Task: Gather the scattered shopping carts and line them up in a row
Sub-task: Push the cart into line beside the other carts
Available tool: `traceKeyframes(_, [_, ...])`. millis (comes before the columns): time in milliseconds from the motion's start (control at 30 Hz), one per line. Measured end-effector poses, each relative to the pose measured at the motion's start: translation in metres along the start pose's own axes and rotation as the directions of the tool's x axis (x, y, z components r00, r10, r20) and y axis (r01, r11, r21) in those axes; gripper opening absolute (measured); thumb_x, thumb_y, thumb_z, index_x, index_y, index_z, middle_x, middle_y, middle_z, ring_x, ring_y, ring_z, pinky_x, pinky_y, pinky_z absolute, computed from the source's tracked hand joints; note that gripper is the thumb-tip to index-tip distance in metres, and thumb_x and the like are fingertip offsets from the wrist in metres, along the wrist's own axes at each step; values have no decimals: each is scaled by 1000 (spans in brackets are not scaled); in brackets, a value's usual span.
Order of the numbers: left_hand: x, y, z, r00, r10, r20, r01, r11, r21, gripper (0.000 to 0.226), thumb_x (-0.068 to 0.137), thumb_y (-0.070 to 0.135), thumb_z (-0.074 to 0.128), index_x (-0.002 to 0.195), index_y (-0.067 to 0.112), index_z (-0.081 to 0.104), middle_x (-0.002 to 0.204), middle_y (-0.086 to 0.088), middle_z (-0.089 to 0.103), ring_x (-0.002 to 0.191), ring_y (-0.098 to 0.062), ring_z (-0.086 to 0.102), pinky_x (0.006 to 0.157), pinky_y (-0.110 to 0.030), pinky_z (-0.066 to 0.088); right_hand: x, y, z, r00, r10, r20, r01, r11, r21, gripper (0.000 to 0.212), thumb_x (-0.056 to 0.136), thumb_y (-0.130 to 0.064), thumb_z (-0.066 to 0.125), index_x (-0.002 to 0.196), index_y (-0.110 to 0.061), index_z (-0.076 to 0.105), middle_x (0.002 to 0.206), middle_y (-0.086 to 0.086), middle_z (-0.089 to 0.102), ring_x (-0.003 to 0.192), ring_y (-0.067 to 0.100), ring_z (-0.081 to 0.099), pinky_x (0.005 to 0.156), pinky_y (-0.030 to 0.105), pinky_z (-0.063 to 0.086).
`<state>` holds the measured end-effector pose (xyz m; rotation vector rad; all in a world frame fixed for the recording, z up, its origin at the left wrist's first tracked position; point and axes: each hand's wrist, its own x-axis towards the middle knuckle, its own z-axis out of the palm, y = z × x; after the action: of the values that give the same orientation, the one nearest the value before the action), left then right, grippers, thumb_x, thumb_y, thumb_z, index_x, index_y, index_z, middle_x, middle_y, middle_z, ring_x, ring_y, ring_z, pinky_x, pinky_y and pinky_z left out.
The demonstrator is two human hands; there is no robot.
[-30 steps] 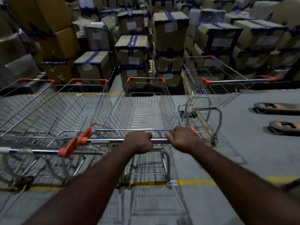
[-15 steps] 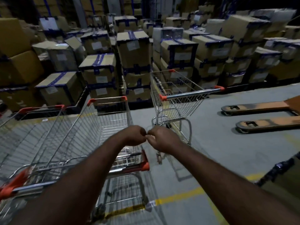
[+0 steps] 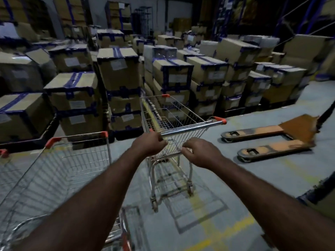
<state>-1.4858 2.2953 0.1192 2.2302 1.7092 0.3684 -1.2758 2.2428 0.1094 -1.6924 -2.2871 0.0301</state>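
Observation:
A wire shopping cart (image 3: 174, 113) with orange end caps stands alone ahead of me, its handle (image 3: 192, 127) running up to the right. My left hand (image 3: 147, 144) is closed on the left end of that handle. Just below the handle, against the basket's rear wires, my right hand (image 3: 200, 153) hovers with fingers half curled and holds nothing. A second cart (image 3: 72, 160) stands close on my left, under my left forearm. The orange cap of a third cart (image 3: 3, 153) shows at the left edge.
Stacked cardboard boxes (image 3: 117, 69) with blue tape wall off the far side, right behind the carts. An orange pallet jack's forks (image 3: 262, 133) lie on the grey floor to the right. A yellow line (image 3: 217, 238) crosses the floor near my feet.
Both hands let go of the left cart's handle. I turned right and my hands reached the lone cart, the left one closing on its handle.

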Motion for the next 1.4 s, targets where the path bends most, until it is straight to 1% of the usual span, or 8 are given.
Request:
traceKeyframes(200, [80,-6,8,1000,2,-22,-3,999,-39,31,93,44,54,92,20,72,83,0,68,76,-17,64,75,-39,58,68,44,-6,997,59,41,-57,997,-51,36,100,-49,50,112,-23,71,114,2,68,103,23,62,78,35,49])
traceKeyframes(433, [136,-22,47,999,-52,8,52,996,-72,27,93,38,55,96,19,73,89,-2,70,80,-18,62,67,-30,50,137,89,20,992,74,98,-70,997,-43,38,100,-48,50,107,-19,73,99,2,63,93,22,60,71,34,43])
traceKeyframes(600, [174,-26,79,992,-111,54,117,984,-137,31,95,40,53,109,18,71,107,-4,70,96,-23,62,89,-37,49,187,132,53,987,83,140,-73,994,-76,41,101,-50,48,117,-19,70,114,7,62,104,25,59,84,38,48])
traceKeyframes(700, [194,-25,101,983,-160,88,161,987,-4,47,99,57,37,109,22,67,110,-5,69,107,-26,60,111,-49,30,210,170,80,971,82,226,-58,992,-111,45,102,-52,44,118,-17,69,116,10,62,106,28,59,88,39,47])
traceKeyframes(867, [211,-24,116,968,-232,-90,249,919,306,69,96,61,15,97,19,69,95,-4,72,94,-25,64,104,-46,36,234,225,112,956,37,292,3,991,-137,67,102,-64,22,102,-20,74,98,9,71,95,29,65,82,39,43])
traceKeyframes(1067, [237,-46,95,940,-331,84,281,888,364,71,102,56,12,114,20,71,116,-8,71,114,-22,61,118,-45,20,267,211,128,955,-62,290,124,972,-198,72,103,-59,14,97,-19,74,79,2,65,83,26,64,71,34,35])
traceKeyframes(1267, [219,-38,88,918,-394,36,355,860,366,60,107,47,16,114,22,70,114,-10,71,125,-28,52,112,-39,22,279,204,131,912,-142,386,218,962,-161,79,100,-68,9,69,-19,63,66,-1,58,62,14,55,71,29,46])
traceKeyframes(1400, [206,-36,89,900,-434,46,389,845,366,59,106,46,16,117,25,71,118,-9,70,128,-28,50,110,-39,23,269,200,127,913,-187,363,242,964,-112,76,101,-67,13,59,-18,54,62,-1,56,58,12,50,68,28,41])
